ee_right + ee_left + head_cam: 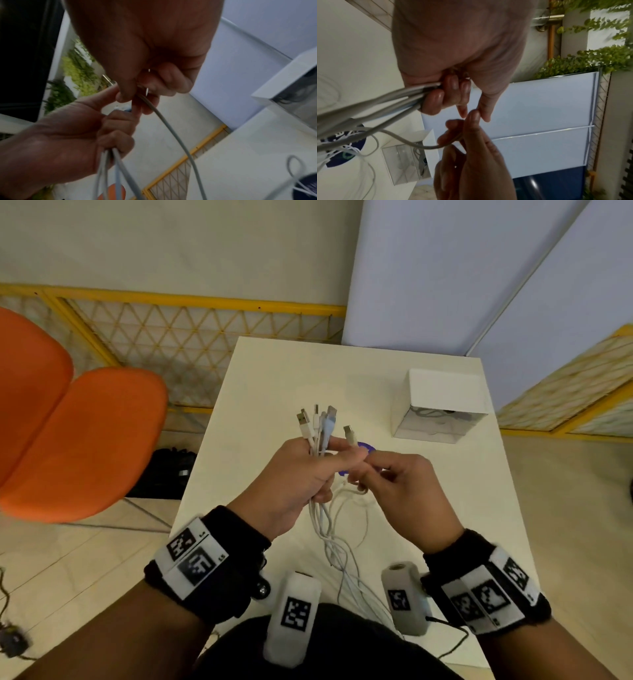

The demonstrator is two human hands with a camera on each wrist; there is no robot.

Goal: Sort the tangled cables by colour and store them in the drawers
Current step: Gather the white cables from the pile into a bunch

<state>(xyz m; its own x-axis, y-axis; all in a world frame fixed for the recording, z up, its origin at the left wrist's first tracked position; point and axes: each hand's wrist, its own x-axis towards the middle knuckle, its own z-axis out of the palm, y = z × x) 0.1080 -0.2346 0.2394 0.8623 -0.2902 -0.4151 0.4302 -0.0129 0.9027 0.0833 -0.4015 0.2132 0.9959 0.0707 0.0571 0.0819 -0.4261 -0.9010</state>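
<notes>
Person stands at a white counter [394,508], both hands raised above it, close together. Left hand [294,484] has its fingers curled round a bundle of white cables [317,436]; the grip is tight on the cords, plug ends sticking up out of the fist, mostly USB-type, one plug pale blue [329,424]. Left wrist view shows the curled fingers [436,98] clamped on several grey-white cords [385,100] that run out to the left. The loose tails hang down from the fist and trail over the counter toward the person's body.

Right hand [400,491] pinches a single white cable [171,129] between thumb and fingertips, right beside the left hand's index finger; that cable's plug [348,433] stands up just right of the bundle. Right wrist view shows the cord curving down and away from the pinch. The two hands touch or nearly touch at the fingertips, cannot tell which.

Drawer box [442,405], white with clear fronts, sits on the counter's far right part, well apart from the hands; something dark and cable-like shows through a clear front. A blue round mat [364,447] lies on the counter, mostly hidden behind the hands.

Orange chair [78,440] stands left of the counter. Yellow mesh fence [191,337] behind it. Pale blue panel [445,268] behind the counter.
</notes>
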